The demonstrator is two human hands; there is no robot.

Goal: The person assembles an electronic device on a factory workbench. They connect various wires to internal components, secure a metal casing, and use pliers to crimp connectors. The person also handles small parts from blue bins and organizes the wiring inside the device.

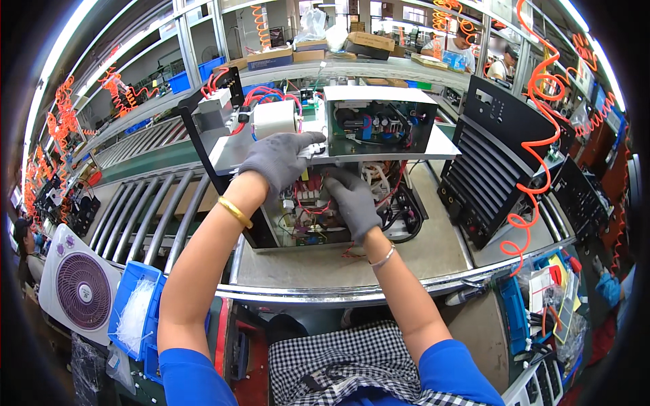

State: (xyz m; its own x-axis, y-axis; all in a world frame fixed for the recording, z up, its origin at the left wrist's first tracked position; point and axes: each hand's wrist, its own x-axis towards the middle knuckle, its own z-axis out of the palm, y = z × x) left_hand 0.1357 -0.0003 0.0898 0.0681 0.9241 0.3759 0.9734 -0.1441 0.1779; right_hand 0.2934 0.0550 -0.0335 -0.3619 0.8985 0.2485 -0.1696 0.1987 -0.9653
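Assembly bench (433,254) bearing an opened machine chassis (325,169). The left hand (277,159) rests palm-down on its upper metal shelf, fingers curled over the edge. The right hand (352,203) reaches into the wiring below that shelf; whether it grips anything cannot be told.

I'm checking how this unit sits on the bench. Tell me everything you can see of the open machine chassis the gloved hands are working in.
The open machine chassis is a grey sheet-metal frame with its cover off, resting on the workbench. A green circuit board sits in its upper bay, with a white cylindrical part and red and blue wires at its left, and black cables lower right. The left hand rests on the metal shelf edge; the right hand reaches into the lower compartment among the wiring.
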